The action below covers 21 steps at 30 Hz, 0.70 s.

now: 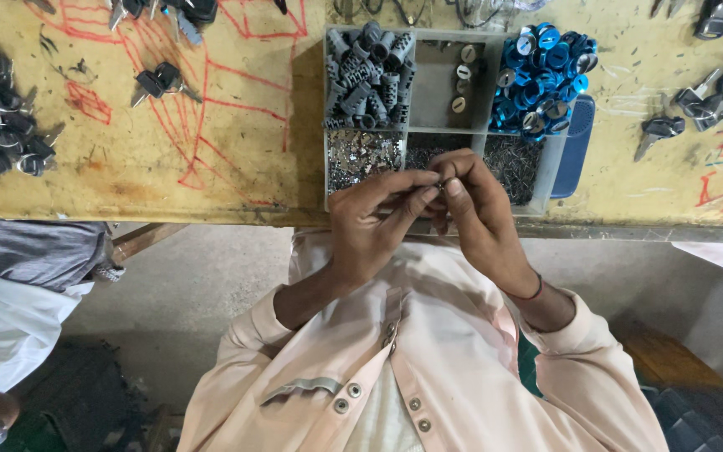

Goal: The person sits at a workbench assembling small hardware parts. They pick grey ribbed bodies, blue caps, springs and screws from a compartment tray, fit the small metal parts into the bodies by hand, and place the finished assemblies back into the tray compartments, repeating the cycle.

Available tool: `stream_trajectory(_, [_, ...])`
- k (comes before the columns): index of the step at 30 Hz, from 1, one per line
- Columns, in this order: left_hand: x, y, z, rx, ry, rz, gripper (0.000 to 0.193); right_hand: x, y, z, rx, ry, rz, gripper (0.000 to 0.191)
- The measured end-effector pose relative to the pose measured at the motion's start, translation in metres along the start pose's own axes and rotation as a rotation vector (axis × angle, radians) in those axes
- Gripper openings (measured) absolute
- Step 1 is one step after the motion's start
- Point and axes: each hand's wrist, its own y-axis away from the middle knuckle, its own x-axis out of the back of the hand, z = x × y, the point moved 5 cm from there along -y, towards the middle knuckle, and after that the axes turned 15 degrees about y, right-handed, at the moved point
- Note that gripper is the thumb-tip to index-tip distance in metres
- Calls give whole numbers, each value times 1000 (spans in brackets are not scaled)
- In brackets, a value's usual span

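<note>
Tiny metal part (443, 182) between fingertips

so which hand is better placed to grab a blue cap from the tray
Probably right: the right hand sits below the right end of the tray, where the blue caps are heaped; the left hand would cross it. Both pinch a small part.

Tray (412, 132) on table (236, 167) (perhaps centred)

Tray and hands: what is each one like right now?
Left hand: fingers pinched on a tiny part, too small to tell.
Right hand: pinching the same part.
Tray: on the bench, lidless.
Grey cylinders: heaped.
Blue caps: heaped over the rim.
Keys: loose on the bench.
</note>
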Motion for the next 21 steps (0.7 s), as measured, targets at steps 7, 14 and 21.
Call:
stream_trajectory(7, [3, 5, 4, -23, -47, -9, 16, -7, 1, -10, 79, 135, 91, 11])
stream_trajectory(14, [6, 4, 9, -54, -171, -10, 14, 10, 2, -40, 296, 709, 184, 12])
stream_trajectory(21, [5, 1, 10, -8, -107, -85, 14, 16, -4, -22, -75, 7, -90, 12])
